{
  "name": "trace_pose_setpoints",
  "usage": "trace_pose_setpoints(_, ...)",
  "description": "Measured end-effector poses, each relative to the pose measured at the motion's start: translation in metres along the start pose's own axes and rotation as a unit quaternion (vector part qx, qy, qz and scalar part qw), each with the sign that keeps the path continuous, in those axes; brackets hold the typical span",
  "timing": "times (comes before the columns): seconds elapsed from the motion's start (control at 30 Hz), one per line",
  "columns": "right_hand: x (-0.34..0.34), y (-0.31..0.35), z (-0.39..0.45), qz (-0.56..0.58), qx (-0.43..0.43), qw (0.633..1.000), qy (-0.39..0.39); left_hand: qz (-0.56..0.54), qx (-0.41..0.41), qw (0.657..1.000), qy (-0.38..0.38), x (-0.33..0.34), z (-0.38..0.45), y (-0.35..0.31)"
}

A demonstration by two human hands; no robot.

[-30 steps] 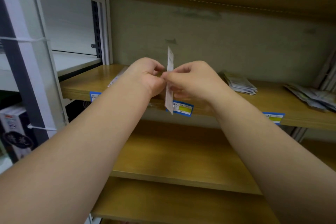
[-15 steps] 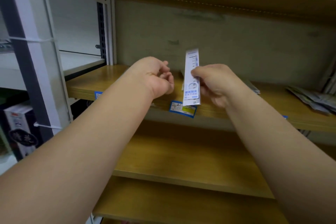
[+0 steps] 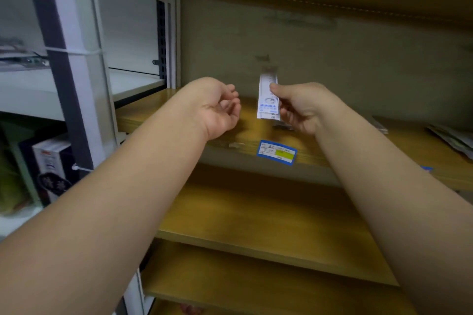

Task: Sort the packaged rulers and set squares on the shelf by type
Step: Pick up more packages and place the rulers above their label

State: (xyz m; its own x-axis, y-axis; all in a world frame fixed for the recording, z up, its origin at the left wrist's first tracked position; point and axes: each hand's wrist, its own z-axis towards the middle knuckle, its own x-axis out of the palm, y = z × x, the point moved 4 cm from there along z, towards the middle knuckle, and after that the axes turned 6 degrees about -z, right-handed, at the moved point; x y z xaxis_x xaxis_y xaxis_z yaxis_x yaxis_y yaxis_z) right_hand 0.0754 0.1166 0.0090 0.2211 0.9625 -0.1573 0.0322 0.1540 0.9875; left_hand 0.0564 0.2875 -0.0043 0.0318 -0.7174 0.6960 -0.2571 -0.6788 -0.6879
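Head view: a packaged ruler is held upright above the shelf, its long axis running 12 to 6 o'clock. It is pinched by the right hand along its 3 o'clock edge, thumb on the printed face. The left hand is loosely curled and holds nothing, at 9 o'clock from the ruler and apart from it. Flat packets are seen at 3 o'clock, so the right hand is judged nearer for the placing
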Motion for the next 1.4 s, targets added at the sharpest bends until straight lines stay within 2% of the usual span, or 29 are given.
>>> trace_pose_setpoints(0.23, 0.069, 0.010, 0.037, 0.034, 0.031, 0.998, 0.038, 0.077, 0.093, 0.990, -0.066, -0.052, 0.007, -0.057)
trace_pose_setpoints(0.37, 0.110, 0.011, 0.054, 0.004, 0.045, 0.998, 0.043, 0.102, 0.149, 0.977, -0.110, -0.072, 0.012, -0.083)
trace_pose_setpoints(0.53, 0.147, 0.007, 0.069, -0.042, 0.037, 0.998, 0.018, 0.124, 0.175, 0.968, -0.133, -0.084, 0.013, -0.094)
trace_pose_setpoints(0.67, 0.154, 0.005, 0.074, -0.172, 0.015, 0.985, -0.007, 0.139, 0.177, 0.964, -0.142, -0.090, 0.013, -0.096)
trace_pose_setpoints(0.8, 0.155, 0.006, 0.075, -0.331, -0.036, 0.942, -0.046, 0.140, 0.173, 0.966, -0.130, -0.091, 0.016, -0.096)
trace_pose_setpoints(0.87, 0.154, 0.010, 0.071, -0.359, -0.053, 0.931, -0.049, 0.164, 0.176, 0.964, -0.115, -0.089, 0.020, -0.094)
trace_pose_setpoints(1.1, 0.094, 0.023, 0.059, -0.303, -0.148, 0.937, -0.093, 0.297, 0.221, 0.927, -0.061, -0.043, 0.039, -0.074)
trace_pose_setpoints(1.17, 0.059, 0.021, 0.053, -0.274, -0.145, 0.945, -0.109, 0.359, 0.235, 0.903, -0.035, -0.018, 0.043, -0.059)
trace_pose_setpoints(1.3, -0.027, 0.009, 0.030, -0.251, -0.141, 0.945, -0.153, 0.465, 0.268, 0.841, 0.073, 0.038, 0.046, -0.013)
trace_pose_setpoints(1.4, -0.096, -0.005, 0.004, -0.235, -0.111, 0.953, -0.157, 0.518, 0.245, 0.808, 0.138, 0.076, 0.040, 0.026)
